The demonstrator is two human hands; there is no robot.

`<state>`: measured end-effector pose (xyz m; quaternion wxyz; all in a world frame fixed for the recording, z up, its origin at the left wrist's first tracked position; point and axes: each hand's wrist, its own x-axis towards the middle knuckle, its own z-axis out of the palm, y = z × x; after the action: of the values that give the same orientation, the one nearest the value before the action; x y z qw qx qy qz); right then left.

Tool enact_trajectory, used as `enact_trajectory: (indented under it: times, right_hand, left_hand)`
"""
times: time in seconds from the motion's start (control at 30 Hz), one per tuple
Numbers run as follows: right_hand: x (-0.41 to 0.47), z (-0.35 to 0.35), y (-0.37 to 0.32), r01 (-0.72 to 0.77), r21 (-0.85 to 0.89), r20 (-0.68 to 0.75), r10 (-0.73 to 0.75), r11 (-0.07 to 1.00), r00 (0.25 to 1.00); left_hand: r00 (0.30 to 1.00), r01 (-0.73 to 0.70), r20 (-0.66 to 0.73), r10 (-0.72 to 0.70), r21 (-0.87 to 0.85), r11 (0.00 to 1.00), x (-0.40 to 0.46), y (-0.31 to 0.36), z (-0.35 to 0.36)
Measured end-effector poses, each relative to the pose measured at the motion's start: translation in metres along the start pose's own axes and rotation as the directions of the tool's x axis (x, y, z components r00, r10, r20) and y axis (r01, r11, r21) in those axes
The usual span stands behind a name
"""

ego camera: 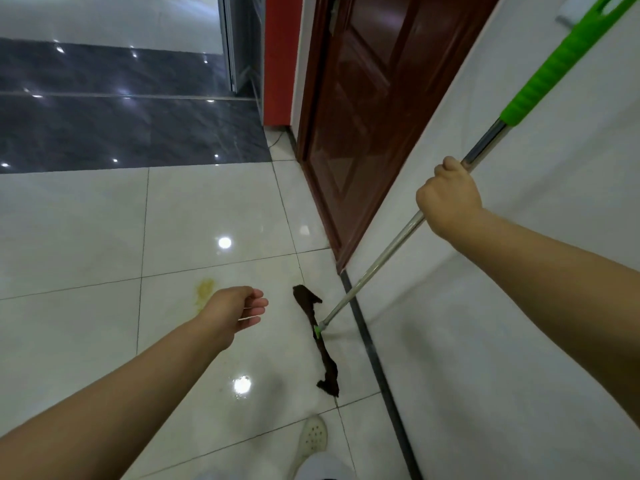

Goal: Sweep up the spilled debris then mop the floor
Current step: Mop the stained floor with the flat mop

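Right now I have the right hand [448,199] clenched around the metal shaft of the mop [374,261], below its green grip, while the left hand [235,311] hangs loose and empty over the floor [86,237], fingers slightly curled and holding nothing.

The mop head [317,337], a dark strip of cloth, lies flat on the white tiles close beside the dark strip at the foot of the wall [485,323]. Its long axis runs roughly along that wall, away from me, and the shaft rises from its middle up and to the right into my grip.

What matters for the next stroke, as I judge it, is the yellowish stain [204,291]. It sits to the left of the mop head, with my empty left hand between the two and just beside the stain. So the head would have to travel sideways, leftward, broadside on. The left hand is nearer the stain, but the right one alone controls the mop.

I see no loose debris on the tiles, so I take the sweeping as done. My shoe [311,439] stands just behind the mop head.
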<state>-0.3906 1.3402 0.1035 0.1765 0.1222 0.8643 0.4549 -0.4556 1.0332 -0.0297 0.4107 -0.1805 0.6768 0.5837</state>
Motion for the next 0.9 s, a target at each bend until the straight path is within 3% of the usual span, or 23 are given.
enact_trajectory:
  times: [0.23,0.33,0.57,0.9]
  right_hand:
    - [-0.074,-0.103,-0.043,-0.108,-0.042,-0.062,0.105,0.993,0.992]
    - [-0.102,-0.141,-0.066,-0.118,0.050,-0.110,0.123,0.992,0.986]
    - [-0.148,-0.190,-0.104,-0.039,-0.001,-0.277,0.037,0.999,0.960]
    - [-0.251,-0.189,-0.187,0.154,0.012,-0.440,-0.133,0.988,0.888]
  left_hand:
    - [0.996,-0.026,0.092,0.018,0.090,0.996,-0.017,-0.033,-0.100]
    - [0.994,-0.007,0.114,-0.006,0.112,0.994,-0.024,-0.048,-0.133]
    - [0.989,0.051,0.131,-0.065,0.110,0.993,-0.049,-0.081,-0.178]
    - [0.990,0.083,0.105,-0.099,0.147,0.986,-0.105,-0.144,-0.194]
